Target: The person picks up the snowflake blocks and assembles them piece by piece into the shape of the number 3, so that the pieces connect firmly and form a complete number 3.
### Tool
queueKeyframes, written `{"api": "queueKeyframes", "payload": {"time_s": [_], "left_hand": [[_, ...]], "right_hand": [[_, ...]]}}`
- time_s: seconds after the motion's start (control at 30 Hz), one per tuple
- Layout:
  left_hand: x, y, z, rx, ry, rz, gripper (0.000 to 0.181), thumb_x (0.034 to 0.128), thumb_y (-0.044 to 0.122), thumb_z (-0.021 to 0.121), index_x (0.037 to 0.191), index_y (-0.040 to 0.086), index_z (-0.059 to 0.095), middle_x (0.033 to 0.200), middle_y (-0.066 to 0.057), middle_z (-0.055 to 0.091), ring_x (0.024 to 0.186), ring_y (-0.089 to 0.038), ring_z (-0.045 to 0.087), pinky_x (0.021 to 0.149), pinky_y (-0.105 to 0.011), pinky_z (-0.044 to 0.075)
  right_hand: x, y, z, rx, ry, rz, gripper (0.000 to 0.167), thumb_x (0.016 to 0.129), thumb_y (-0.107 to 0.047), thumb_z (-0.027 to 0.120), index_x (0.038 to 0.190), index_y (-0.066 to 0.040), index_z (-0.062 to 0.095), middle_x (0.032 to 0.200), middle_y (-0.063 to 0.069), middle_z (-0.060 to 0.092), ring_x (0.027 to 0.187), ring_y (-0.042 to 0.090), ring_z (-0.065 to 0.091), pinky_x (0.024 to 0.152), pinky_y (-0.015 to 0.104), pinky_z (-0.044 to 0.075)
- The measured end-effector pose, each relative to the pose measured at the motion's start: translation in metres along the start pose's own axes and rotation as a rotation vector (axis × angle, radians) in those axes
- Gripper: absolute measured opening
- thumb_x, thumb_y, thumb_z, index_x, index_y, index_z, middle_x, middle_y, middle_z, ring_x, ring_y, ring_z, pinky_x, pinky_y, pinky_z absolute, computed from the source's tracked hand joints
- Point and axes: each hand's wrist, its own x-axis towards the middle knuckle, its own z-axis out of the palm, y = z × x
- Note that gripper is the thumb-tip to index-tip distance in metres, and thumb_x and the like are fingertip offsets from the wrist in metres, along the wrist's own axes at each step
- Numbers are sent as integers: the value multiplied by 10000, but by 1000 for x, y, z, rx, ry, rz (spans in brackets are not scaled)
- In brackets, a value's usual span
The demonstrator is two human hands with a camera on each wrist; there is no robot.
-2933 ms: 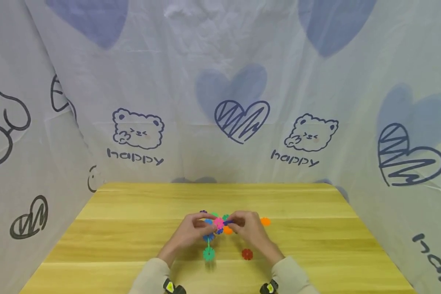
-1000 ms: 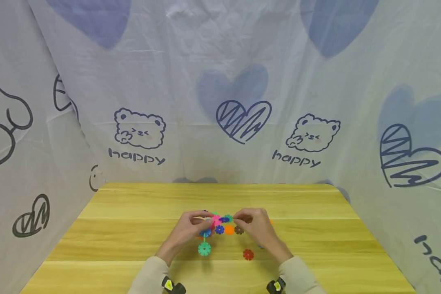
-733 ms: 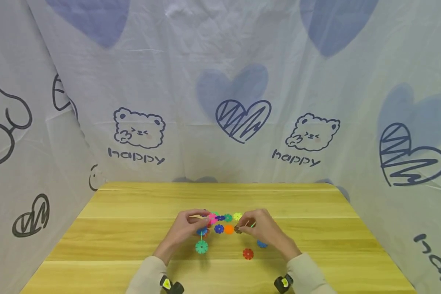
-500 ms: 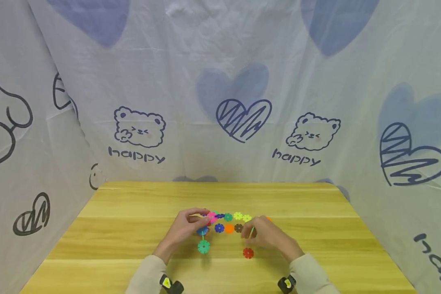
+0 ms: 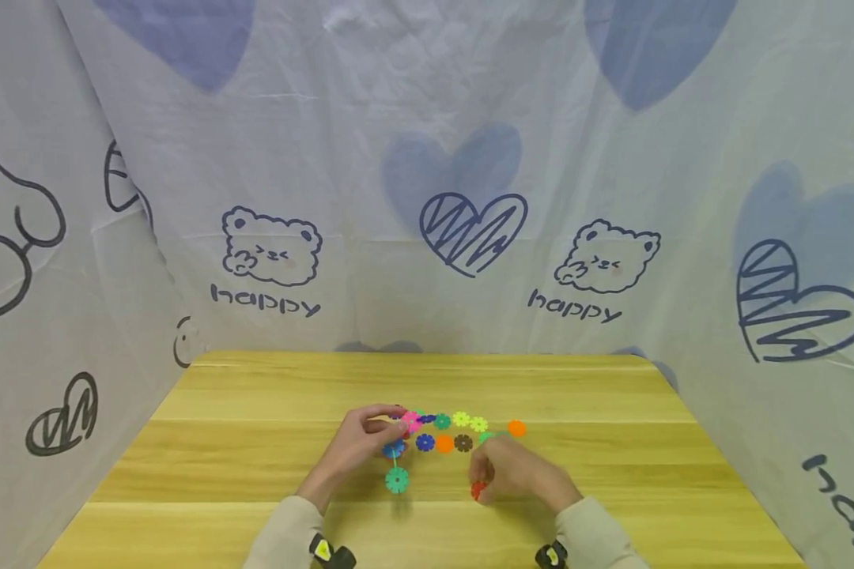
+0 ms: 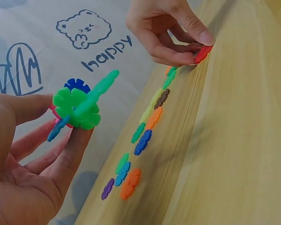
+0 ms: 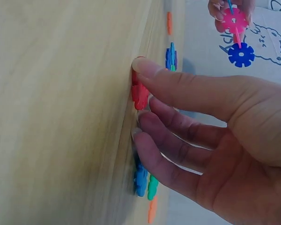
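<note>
My left hand [image 5: 356,444] pinches a cluster of joined notched discs above the table. In the left wrist view the cluster shows a light green disc [image 6: 65,105] with other green and blue discs; in the right wrist view a pink disc [image 7: 234,20] and a dark blue disc [image 7: 241,55] hang from it. A teal disc [image 5: 397,480] is its lowest part in the head view. My right hand [image 5: 519,472], low at the table, has thumb and fingers on a red disc [image 5: 478,491], seen edge-on in the right wrist view.
Loose discs lie in rows on the wooden table [image 5: 256,474]: dark blue [image 5: 425,442], orange [image 5: 444,444], brown [image 5: 463,443], teal [image 5: 442,421], several others. Another orange disc [image 5: 516,427] lies further right. Patterned cloth [image 5: 356,276] hangs behind and at both sides.
My right hand has let go of the dark blue disc, now on the held cluster, and has moved right and nearer to the red disc. My left hand has shifted slightly left with the cluster.
</note>
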Motion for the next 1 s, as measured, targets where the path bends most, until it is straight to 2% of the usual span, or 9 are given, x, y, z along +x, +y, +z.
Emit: {"api": "queueKeyframes", "payload": {"time_s": [0.2,0.37,0.57,0.8,1.0], "left_hand": [[-2,0,1,16,4,-6,454,996,244,702,1372,4,617,1123,-301,743,975,-389,763,806,-374,633],[-3,0,1,40,17,-7,452,996,256,701,1373,19,624,1129,-269,753,972,-294,773,819,-346,624],[-3,-1,2,41,13,-11,458,987,229,712,1383,17,621,1133,-280,747,948,-231,777,820,-324,626],[-2,-2,4,72,14,-9,432,983,244,717,1368,59,650,1115,-224,770,963,-186,759,857,-285,590],[-2,2,9,114,32,-17,417,965,289,739,1336,106,685,1126,-159,781,1044,-232,746,900,-358,585]], "right_hand": [[3,1,1,-12,28,-15,193,768,-28,862,817,-139,712,782,-48,687,692,32,552,645,197,493],[10,2,0,-47,138,-34,140,835,-105,851,827,-153,720,777,-64,675,697,32,558,636,206,492],[17,-3,-5,23,261,-47,21,936,-78,749,951,-65,756,813,13,737,689,52,617,621,196,524],[22,-11,-10,74,412,-21,155,998,-31,640,1097,-23,759,940,66,768,739,116,653,640,200,538],[26,-16,-11,152,456,5,198,1007,-33,629,1165,-25,749,913,69,758,684,163,650,561,213,516]]}}
